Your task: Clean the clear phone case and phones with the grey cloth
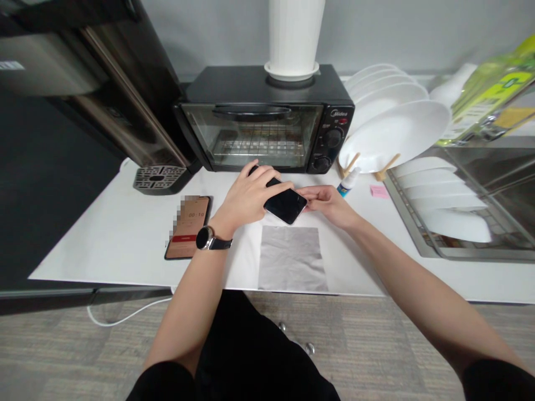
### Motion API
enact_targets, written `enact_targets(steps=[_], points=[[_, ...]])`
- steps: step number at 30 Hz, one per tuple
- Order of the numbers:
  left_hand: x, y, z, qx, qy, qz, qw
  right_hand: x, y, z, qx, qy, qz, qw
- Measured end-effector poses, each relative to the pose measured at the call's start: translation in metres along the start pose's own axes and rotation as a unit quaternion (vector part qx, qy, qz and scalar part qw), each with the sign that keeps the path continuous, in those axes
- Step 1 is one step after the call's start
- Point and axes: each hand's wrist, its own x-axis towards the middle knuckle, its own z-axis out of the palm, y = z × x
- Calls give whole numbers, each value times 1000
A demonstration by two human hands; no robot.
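1. Phone (288,207), over the desk (104,239) just beyond the grey cloth (292,259), is held by the left hand (251,195) across its face, seemingly for steadiness.
2. Right hand (330,205) narrows at its right end, perhaps bracing it; a firm grip cannot be told.

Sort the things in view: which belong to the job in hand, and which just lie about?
In the job:
black glass-fronted phone, held
grey square cloth, probably
small blue-and-white bottle, probably

Lying about, it seems:
orange-screened phone
pink paper note
black boxy toaster oven
white round plates
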Motion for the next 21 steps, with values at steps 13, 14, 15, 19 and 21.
enact_targets(steps=[13, 14, 15, 19, 21], points=[[-1, -6, 11, -28, 19, -58, 998, 4, 10, -1, 116, 15, 47, 992], [-1, -6, 11, -24, 23, -74, 997, 5, 10, -1, 130, 2, 53, 990], [-1, -6, 11, -19, 27, -89, 995, 4, 9, -1, 139, -12, 58, 988], [0, -3, 13, 4, 42, -114, 993, 2, 8, 5, 150, -35, 57, 986], [1, 0, 14, 12, 45, -117, 992, 2, 9, 8, 155, -32, 52, 986]])
